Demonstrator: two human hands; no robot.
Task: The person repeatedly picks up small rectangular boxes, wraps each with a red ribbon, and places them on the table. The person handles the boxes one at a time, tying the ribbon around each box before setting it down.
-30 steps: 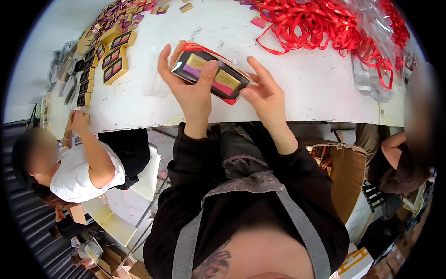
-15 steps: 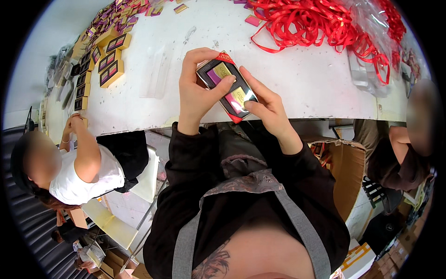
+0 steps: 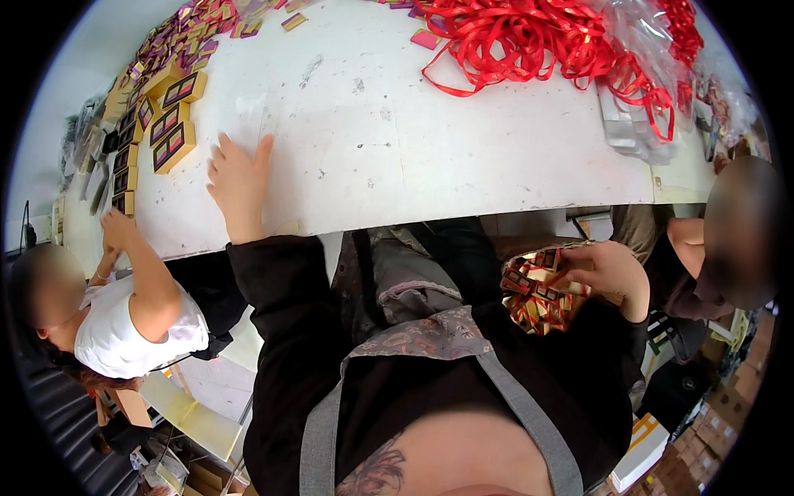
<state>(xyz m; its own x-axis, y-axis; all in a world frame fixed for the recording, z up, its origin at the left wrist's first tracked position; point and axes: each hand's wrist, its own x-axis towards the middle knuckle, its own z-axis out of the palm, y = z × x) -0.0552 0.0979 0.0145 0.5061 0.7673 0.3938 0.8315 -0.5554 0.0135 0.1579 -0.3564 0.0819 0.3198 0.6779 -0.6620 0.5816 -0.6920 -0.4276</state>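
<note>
My left hand [image 3: 238,186] reaches over the white table with its thumb apart from the fingers, holding nothing. Just beyond its fingertips lies a faint piece of clear plastic [image 3: 251,104]. Down at my right side, my right hand [image 3: 612,273] hangs over a cardboard box [image 3: 538,245] below table level. Its fingers are apart and partly bent, and no item shows in their grasp. Small red-and-gold gift boxes [image 3: 529,289] with dark windows fill the carton in a jumble; the hand and sleeve hide part of it.
Gold boxes with dark trays [image 3: 174,147] stand in rows at the left. Behind them spreads a heap of small wrapped pieces [image 3: 194,33]. Red ribbon [image 3: 504,41] lies tangled at the far right beside clear bags [image 3: 653,83]. People sit on either side.
The small windowed box has left both hands. My left hand has moved left across the table; the right has dropped from the table to the carton. The view has shifted slightly.
</note>
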